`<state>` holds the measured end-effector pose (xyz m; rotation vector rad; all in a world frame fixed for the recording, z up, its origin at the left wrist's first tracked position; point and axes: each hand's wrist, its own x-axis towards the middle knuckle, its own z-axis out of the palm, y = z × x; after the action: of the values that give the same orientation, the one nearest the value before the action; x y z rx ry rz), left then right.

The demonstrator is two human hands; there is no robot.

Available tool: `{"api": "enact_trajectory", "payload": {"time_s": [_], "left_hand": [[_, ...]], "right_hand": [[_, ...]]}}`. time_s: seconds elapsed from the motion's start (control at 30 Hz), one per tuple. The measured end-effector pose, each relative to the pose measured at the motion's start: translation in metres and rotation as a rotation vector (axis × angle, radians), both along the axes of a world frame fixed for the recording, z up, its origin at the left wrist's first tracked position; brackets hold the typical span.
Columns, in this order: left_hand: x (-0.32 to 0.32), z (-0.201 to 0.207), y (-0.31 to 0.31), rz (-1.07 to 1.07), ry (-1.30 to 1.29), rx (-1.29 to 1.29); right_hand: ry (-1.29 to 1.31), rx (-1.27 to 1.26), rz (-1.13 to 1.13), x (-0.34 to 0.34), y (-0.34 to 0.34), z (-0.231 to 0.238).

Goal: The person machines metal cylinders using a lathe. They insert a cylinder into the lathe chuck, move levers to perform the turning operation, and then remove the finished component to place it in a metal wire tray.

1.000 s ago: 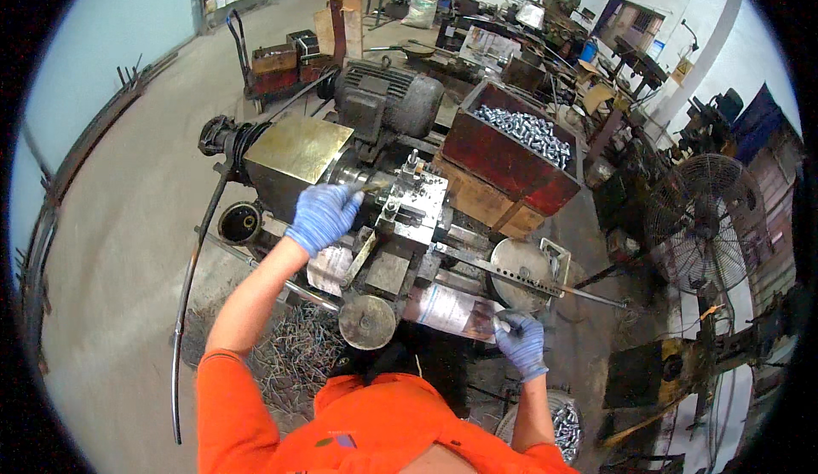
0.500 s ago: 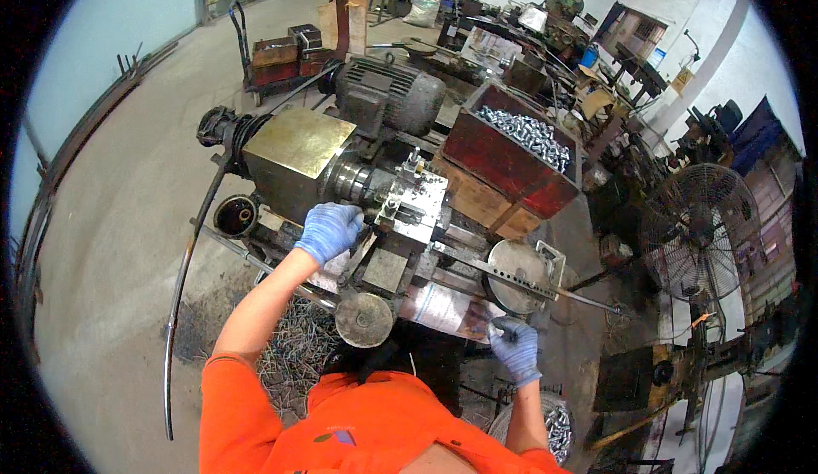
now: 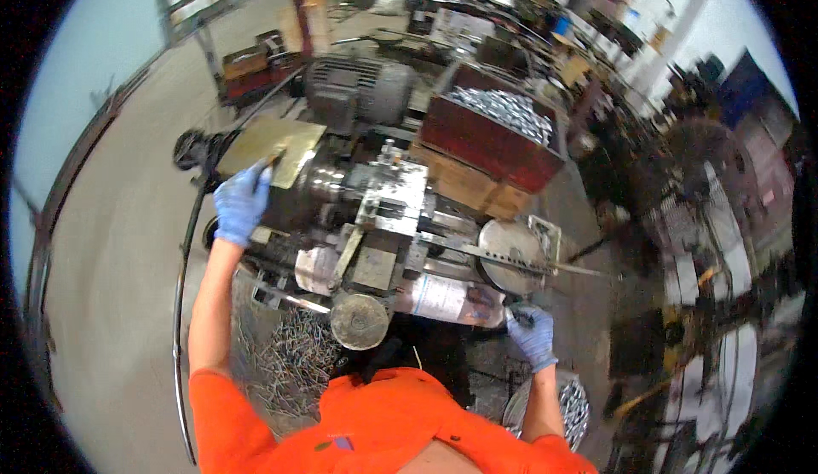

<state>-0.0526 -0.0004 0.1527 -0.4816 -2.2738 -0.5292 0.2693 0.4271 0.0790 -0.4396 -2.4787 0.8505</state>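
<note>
My left hand (image 3: 242,203), in a blue glove, is raised beside the brass-coloured top cover (image 3: 274,143) of a lathe-like machine. Its fingers are pinched, and something small and dark shows at their tips, too blurred to name. In its blue glove, my right hand (image 3: 533,339) is closed around a dark knob-like piece (image 3: 523,317) near the machine's front right end. Between the hands lie the round metal chuck (image 3: 324,178), the bright metal tool block (image 3: 396,191) and a round grey disc (image 3: 359,321).
A red box (image 3: 486,137) full of shiny metal parts stands behind the machine, near an electric motor (image 3: 362,86). Metal shavings (image 3: 294,350) cover the floor below. At lower right is a bucket of metal parts (image 3: 573,410). A long rod (image 3: 181,329) slants at left.
My left hand has moved left and up, from beside the chuck to the brass-coloured cover. My right hand has shifted slightly right with the dark piece. The view has swung, blurring the scene.
</note>
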Motion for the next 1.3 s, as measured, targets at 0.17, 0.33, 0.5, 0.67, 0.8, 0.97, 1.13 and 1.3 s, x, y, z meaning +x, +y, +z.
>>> {"api": "enact_trajectory", "payload": {"time_s": [0.17,0.33,0.5,0.67,0.8,0.97,1.13,1.3], "left_hand": [[-0.013,-0.001,-0.019,-0.078,-0.294,-0.025],[0.015,0.008,-0.029,-0.138,-0.405,0.401],[0.076,-0.045,-0.006,-0.046,-0.285,0.437],[0.070,-0.136,0.000,-0.123,-0.749,0.109],[0.072,-0.139,0.013,-0.288,-0.683,0.223],[0.076,-0.135,0.013,-0.210,-0.856,0.284],[0.066,-0.142,0.006,-0.263,-0.815,0.178],[0.068,-0.138,0.014,-0.255,-0.789,0.106]], "right_hand": [[-0.116,0.065,-0.175,0.025,0.009,0.015],[-0.343,-0.079,-0.464,0.079,0.055,-0.003],[-0.259,-0.314,-0.706,0.189,0.085,-0.058],[-0.740,-0.343,-0.818,0.252,0.070,-0.110],[-0.973,-0.223,-0.613,0.271,0.035,-0.133],[-1.075,-0.043,-0.221,0.282,0.019,-0.130],[-1.164,-0.068,-0.150,0.303,0.034,-0.154],[-1.186,-0.023,-0.172,0.290,0.037,-0.144]]}}
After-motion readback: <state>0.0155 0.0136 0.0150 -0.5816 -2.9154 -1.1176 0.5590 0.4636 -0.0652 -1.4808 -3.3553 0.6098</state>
